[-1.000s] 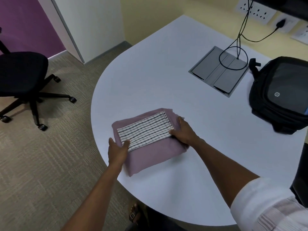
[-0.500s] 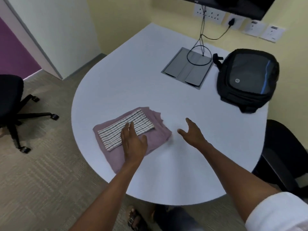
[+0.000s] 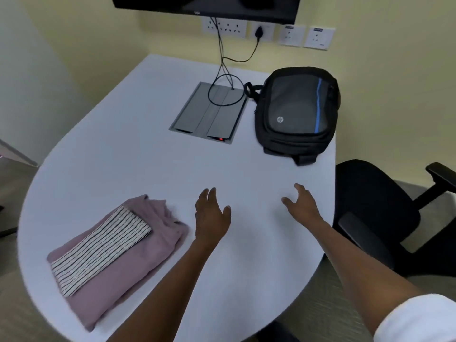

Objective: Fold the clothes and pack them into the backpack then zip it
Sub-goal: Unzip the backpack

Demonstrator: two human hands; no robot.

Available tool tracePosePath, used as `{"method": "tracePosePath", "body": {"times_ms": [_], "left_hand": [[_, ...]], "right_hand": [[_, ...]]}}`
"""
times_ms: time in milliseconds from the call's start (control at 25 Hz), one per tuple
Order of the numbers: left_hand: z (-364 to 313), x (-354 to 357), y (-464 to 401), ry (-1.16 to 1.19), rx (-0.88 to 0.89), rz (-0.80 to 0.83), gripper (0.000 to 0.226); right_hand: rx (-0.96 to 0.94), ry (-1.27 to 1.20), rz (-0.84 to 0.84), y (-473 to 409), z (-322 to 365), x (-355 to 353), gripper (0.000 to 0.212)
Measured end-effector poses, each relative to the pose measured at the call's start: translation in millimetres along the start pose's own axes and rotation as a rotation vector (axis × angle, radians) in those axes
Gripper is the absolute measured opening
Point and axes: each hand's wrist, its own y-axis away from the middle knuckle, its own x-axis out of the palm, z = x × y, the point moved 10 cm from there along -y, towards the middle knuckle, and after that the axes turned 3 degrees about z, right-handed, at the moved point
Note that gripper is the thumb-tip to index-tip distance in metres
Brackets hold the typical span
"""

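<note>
A folded mauve garment [image 3: 138, 265] is seen lying flat at about eight o'clock on the white table [image 3: 153, 166], near its rounded front edge. A smaller folded striped garment [image 3: 98, 250], white with dark lines, is laid on top of it, slanted from lower left to upper right; neither piece is touched by a hand.

Just to the right of the stack, at roughly six o'clock, the left hand [image 3: 212, 215] is held over the tabletop, palm down, fingers extended and loosely spread, with nothing gripped. Whether the table is touched by it cannot be told.

Toward twelve o'clock a grey cable hatch [image 3: 207, 114] is set into the table, and black cables [image 3: 222, 70] are led from it up to wall sockets [image 3: 224, 27] beneath a dark screen [image 3: 204, 6].

At about five o'clock the right hand [image 3: 302, 206] is held apart from the left, fingers straight and spread, thumb out, nothing held. A white sleeve [image 3: 417, 319] is visible at the lower right corner.

The black backpack [image 3: 296, 112] is placed at about two o'clock, lying flat near the table's right edge, well apart from both hands and from the clothes. A black office chair [image 3: 375, 218] is found beyond that edge.
</note>
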Motion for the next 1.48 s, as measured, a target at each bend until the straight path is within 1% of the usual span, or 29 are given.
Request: {"method": "tracePosePath", "body": {"times_ms": [240,360,440,520,560,600,680,720,840,920,1000,1080,1160,1240,1480], "left_hand": [[-90.2,99.2,-94.3,-0.006,0.048,0.202,0.076],[-119.7,139.5,-133.4,0.018,0.045,0.294,0.079],[-135.7,161.6,-156.6,0.053,0.012,0.348,0.08],[-147.1,170.0,-177.7,0.12,0.015,0.331,0.085],[-151.2,172.7,-187.6,0.122,0.053,0.307,0.089],[-157.9,176.3,-194.1,0.034,0.102,0.308,0.095],[-172.5,182.9,-202.1,-0.302,0.274,0.309,0.104],[-179.6,187.6,-206.7,-0.425,0.358,0.306,0.105],[-195.7,201.8,-216.5,-0.547,0.45,0.351,0.098],[-199.9,212.0,-225.0,-0.614,0.461,0.368,0.094],[-203.0,216.5,-235.8,-0.668,0.446,0.343,0.088],[-209.1,213.5,-245.3,-0.656,0.431,0.285,0.076],[-214.9,208.9,-251.3,-0.651,0.434,0.231,0.057],[-214.8,203.6,-253.1,-0.635,0.423,0.208,0.045],[-184.3,187.8,-227.9,-0.574,0.395,0.205,0.04]], "right_hand": [[0.044,-0.001,-0.02,-108.9,-35.6,-78.8,0.077],[0.052,-0.041,-0.038,-152.3,-44.5,-101.7,0.078],[0.057,-0.075,-0.043,-175.5,-47.3,-110.1,0.075],[0.078,-0.137,-0.034,-192.1,-48.1,-110.9,0.075],[0.091,-0.172,-0.027,-198.2,-50.2,-110.0,0.075],[0.101,-0.207,-0.023,-204.0,-54.0,-109.3,0.075],[0.104,-0.254,-0.025,-211.8,-58.2,-106.0,0.074],[0.109,-0.278,-0.032,-215.4,-60.5,-105.1,0.072],[0.137,-0.377,-0.049,-222.5,-67.9,-103.8,0.065],[0.147,-0.427,-0.047,-225.2,-73.3,-102.1,0.059],[0.152,-0.453,-0.047,-227.8,-77.5,-102.0,0.054],[0.151,-0.469,-0.033,-230.5,-78.5,-101.4,0.05],[0.157,-0.467,-0.02,-231.3,-80.3,-95.8,0.046],[0.165,-0.458,-0.016,-227.7,-79.1,-88.1,0.043],[0.198,-0.455,-0.019,-197.6,-79.9,-57.3,0.043]]}}
